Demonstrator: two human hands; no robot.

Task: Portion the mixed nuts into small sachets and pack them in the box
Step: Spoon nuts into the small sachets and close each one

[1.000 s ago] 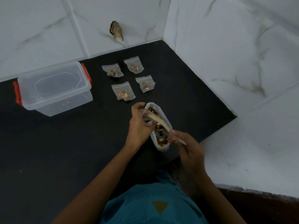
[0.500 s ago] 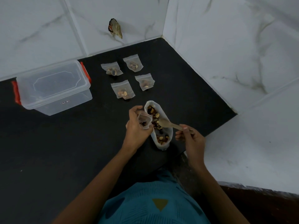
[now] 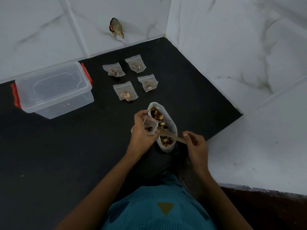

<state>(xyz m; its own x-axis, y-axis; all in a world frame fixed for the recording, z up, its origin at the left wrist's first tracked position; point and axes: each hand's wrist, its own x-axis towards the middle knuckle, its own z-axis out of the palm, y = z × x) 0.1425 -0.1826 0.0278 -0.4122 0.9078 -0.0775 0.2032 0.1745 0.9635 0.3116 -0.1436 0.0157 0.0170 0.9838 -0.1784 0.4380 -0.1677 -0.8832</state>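
Head view: pinched a small clear sachet (image 3: 150, 125), mouth open with a few dark nuts inside, in the curled left hand (image 3: 141, 138). Held it just beside the white pouch of mixed nuts (image 3: 172, 125), near the right edge of the bench (image 3: 66, 146). Clamped the right hand (image 3: 196, 146) on a wooden spoon (image 3: 172, 136), bowl among the nuts. Showed four filled sachets (image 3: 125, 93) toward the back edge and a lidded clear box (image 3: 53, 90) at the left.

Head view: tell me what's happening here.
A person is portioning mixed nuts. The left hand holds a small open sachet with a few nuts in it, beside the white nut container. The right hand grips a wooden spoon whose bowl is down in that container. Four filled sachets lie on the black counter beyond; none seems to be in the clear box on the left.
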